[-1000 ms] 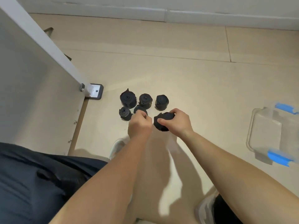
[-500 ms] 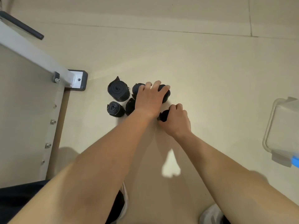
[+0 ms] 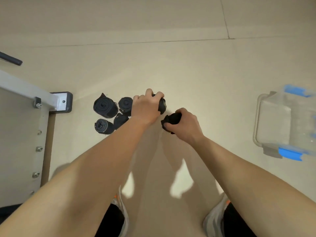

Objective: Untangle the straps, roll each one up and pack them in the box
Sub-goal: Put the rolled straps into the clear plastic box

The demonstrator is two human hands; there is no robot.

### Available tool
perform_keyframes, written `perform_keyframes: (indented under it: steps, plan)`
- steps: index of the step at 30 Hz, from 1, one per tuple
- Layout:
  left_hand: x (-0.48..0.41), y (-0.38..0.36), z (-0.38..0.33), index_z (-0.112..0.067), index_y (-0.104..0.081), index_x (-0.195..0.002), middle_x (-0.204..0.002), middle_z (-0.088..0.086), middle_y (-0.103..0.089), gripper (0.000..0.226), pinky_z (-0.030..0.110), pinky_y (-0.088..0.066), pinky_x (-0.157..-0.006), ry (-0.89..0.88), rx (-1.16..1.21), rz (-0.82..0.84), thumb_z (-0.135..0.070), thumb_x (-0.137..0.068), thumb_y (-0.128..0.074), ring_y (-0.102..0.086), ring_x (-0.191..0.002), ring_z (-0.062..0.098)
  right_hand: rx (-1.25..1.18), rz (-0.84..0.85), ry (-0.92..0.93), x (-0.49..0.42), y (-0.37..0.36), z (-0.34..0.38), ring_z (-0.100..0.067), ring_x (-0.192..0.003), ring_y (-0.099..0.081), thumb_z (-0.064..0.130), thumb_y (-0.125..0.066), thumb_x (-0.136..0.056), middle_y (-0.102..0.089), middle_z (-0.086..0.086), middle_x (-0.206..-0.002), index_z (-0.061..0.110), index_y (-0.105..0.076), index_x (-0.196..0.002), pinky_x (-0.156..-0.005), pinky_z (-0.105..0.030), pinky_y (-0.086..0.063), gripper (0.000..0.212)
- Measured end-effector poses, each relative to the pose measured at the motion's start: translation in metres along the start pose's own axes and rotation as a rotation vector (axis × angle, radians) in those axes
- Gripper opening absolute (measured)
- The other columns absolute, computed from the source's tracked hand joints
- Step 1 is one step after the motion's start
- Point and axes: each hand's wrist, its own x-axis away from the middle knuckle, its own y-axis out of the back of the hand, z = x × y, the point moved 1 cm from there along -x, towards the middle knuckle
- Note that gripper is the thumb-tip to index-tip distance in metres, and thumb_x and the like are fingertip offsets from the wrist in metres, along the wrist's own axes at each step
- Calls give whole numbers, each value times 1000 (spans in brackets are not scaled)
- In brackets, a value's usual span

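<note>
- Where your left hand [image 3: 145, 108] lay flat, it now curls around a roll [image 3: 162, 106].
- Your right hand [image 3: 186, 124] still grips another roll [image 3: 171, 121]; the box [image 3: 273, 124] to its right likely follows.

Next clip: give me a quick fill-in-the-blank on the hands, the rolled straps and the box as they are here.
The left hand and the right hand each grip ___ rolled strap. Exactly ___ other rolls lie unheld on the floor. The clear box has ___ clips.
Missing words: one; four; blue.
</note>
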Motion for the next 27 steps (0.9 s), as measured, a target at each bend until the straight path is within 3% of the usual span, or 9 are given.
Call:
perform_keyframes:
  steps: [4, 7, 12, 16, 22, 27]
  plan:
    - [-3, 34, -53, -33, -48, -140, -130, 5, -48, 58, 43, -35, -104, 16, 71, 64, -28, -86, -70, -62, -102, 32, -107, -159, -43, 18, 76, -13, -14, -86, -66, 37, -82, -76, -66, 5, -103, 18, -57, -115, -67, -30, -56, 50]
    - [-9, 53, -107, -34, -47, -140, -131, 5, -48, 58, 43, -37, -101, -65, 95, 36, -29, -86, -70, -62, -103, 32, -181, -320, -42, 35, 136, -32, -16, -98, -60, 37, -84, -76, -61, 5, -109, 18, -57, -123, -73, -21, -45, 57]
    - [-22, 66, -212, -33, -48, -139, -131, 4, -45, 59, 42, -51, -86, -167, 223, 38, -24, -85, -71, -59, -104, 31, -328, -627, -129, 49, 229, -83, -20, -103, -61, 41, -82, -69, -56, -5, -127, 18, -58, -127, -91, -29, -52, 67]
    - [-33, 58, -293, -34, -49, -138, -132, 6, -43, 60, 44, -53, -92, -264, 365, 75, -22, -84, -73, -55, -110, 30, -344, -794, -252, 52, 291, -136, -19, -97, -53, 32, -81, -79, -42, -6, -134, 15, -52, -136, -84, -23, -43, 66]
    - [-60, 19, -393, -36, -48, -137, -124, 6, -51, 58, 44, -52, -90, -394, 350, 165, -27, -86, -73, -56, -111, 30, -214, -757, -318, 21, 338, -214, -26, -117, -58, 29, -86, -72, -56, -8, -134, 13, -49, -139, -82, -30, -46, 78]
    - [-88, -30, -440, -35, -49, -137, -125, 6, -54, 52, 40, -43, -87, -549, 47, 68, -33, -88, -67, -59, -108, 31, -8, -571, -276, -18, 350, -255, -25, -117, -59, 21, -88, -69, -62, -6, -128, 13, -54, -136, -89, -33, -50, 75]
